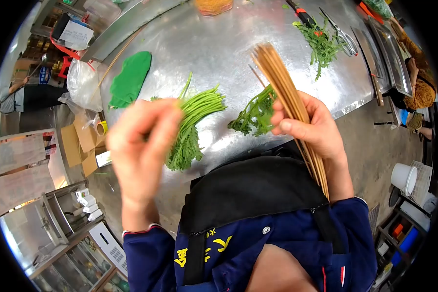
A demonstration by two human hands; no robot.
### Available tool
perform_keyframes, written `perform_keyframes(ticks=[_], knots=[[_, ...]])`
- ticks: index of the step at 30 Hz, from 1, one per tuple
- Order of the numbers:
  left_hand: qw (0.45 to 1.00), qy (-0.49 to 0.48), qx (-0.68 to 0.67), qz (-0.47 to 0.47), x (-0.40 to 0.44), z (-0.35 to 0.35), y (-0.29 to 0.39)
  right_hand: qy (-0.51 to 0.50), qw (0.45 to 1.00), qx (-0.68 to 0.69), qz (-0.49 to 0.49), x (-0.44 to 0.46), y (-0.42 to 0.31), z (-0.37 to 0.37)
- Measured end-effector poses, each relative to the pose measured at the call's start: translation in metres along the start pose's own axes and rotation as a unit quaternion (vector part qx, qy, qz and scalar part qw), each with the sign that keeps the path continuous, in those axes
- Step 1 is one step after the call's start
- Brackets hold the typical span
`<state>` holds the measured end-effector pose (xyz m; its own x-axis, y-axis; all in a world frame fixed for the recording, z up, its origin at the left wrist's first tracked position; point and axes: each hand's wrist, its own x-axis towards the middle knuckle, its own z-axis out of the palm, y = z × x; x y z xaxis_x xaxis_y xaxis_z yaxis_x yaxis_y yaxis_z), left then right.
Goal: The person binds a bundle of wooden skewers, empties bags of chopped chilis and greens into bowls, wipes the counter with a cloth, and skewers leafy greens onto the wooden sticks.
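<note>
My right hand (309, 124) is closed around a bundle of thin bamboo skewers (282, 78), which slants from upper left down toward my forearm. One skewer stands apart from the bundle, with leafy greens (258, 112) beside it at my right fingertips; whether they are pierced is unclear. My left hand (146, 146), somewhat blurred, is raised with thumb and forefinger pinched together. What they hold, if anything, I cannot make out. Just right of that hand, and partly behind it, lies a bunch of greens (197, 114) with cut stems pointing up and right.
A green cloth-like piece (130, 79) lies at the left of the metal table (219, 48). More greens (321, 46), scissors (343, 39) and a black-and-orange handled tool (302, 15) are at the far right. Other people (416, 73) stand near the right edge and at left.
</note>
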<state>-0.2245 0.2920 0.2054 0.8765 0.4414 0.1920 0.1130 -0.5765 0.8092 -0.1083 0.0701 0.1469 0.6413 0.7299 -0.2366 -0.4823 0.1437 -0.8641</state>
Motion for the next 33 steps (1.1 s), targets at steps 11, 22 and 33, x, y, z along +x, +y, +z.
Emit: perform_keyframes(ticks=[11,22,33], knots=[[0.985,-0.048,0.163,-0.001,0.052,0.051,-0.168,0.037,0.999,0.000,0.006,0.006,0.002,-0.011],[0.942,-0.193,0.272,-0.047,0.051,0.075,-0.141,0.028,0.998,0.016,0.044,0.016,0.003,-0.012],[0.941,-0.105,-0.193,-0.257,0.077,0.007,-0.140,0.033,0.999,0.011,0.008,0.006,0.004,-0.012]])
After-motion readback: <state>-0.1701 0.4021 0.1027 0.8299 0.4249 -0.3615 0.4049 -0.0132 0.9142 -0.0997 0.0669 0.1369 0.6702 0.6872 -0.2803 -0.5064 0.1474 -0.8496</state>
